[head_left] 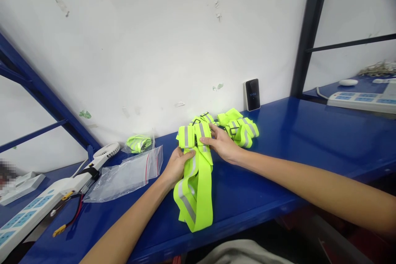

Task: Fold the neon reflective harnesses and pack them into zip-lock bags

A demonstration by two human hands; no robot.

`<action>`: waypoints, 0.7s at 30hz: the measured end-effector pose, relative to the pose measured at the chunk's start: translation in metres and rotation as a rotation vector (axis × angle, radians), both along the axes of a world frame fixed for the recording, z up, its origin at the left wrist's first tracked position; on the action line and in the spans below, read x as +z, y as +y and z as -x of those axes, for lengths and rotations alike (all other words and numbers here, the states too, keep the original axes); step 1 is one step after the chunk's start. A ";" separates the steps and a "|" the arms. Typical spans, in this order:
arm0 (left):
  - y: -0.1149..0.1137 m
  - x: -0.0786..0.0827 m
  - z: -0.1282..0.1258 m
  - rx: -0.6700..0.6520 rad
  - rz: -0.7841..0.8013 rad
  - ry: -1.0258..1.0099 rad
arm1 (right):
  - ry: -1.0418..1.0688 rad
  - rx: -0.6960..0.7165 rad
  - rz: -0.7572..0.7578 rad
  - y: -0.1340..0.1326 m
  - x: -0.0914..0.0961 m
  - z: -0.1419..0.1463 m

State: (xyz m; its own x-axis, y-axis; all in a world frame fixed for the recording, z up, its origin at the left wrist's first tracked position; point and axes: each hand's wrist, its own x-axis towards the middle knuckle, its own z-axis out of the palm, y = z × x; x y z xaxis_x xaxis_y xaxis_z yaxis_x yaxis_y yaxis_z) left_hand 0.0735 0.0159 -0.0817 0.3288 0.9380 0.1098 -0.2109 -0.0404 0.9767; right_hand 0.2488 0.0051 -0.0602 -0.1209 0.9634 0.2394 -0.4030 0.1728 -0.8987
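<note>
A neon yellow reflective strap vest (195,181) with grey bands lies on the blue shelf (303,140), its loops hanging toward the front edge. My left hand (177,164) grips its folded upper part from the left, thumb on top. My right hand (221,142) presses flat on the same folded part from the right, fingers stretched out. Just behind lies a pile of folded neon vests (239,126).
Clear plastic bags (126,175) lie to the left, one holding a packed vest (138,143). A white handheld fan (107,149), a power strip (34,208) and loose wires sit at far left. A dark phone (252,94) leans on the wall. Another power strip (361,100) lies right.
</note>
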 end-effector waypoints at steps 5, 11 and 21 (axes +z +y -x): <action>-0.001 -0.004 0.008 0.080 -0.241 0.181 | -0.100 0.105 -0.076 -0.001 -0.006 -0.002; -0.010 0.005 0.008 -0.093 -0.074 0.188 | -0.117 0.155 -0.092 0.002 -0.006 -0.005; 0.002 -0.002 -0.006 0.052 0.123 -0.076 | -0.188 0.074 -0.297 0.004 -0.001 -0.006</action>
State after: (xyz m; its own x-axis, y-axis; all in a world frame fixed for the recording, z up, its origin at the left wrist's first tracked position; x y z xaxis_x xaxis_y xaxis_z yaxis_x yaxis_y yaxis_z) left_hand 0.0791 0.0179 -0.0838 0.2744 0.9615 0.0159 -0.2855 0.0657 0.9561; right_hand 0.2550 0.0093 -0.0609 -0.2564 0.8421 0.4745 -0.2561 0.4142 -0.8734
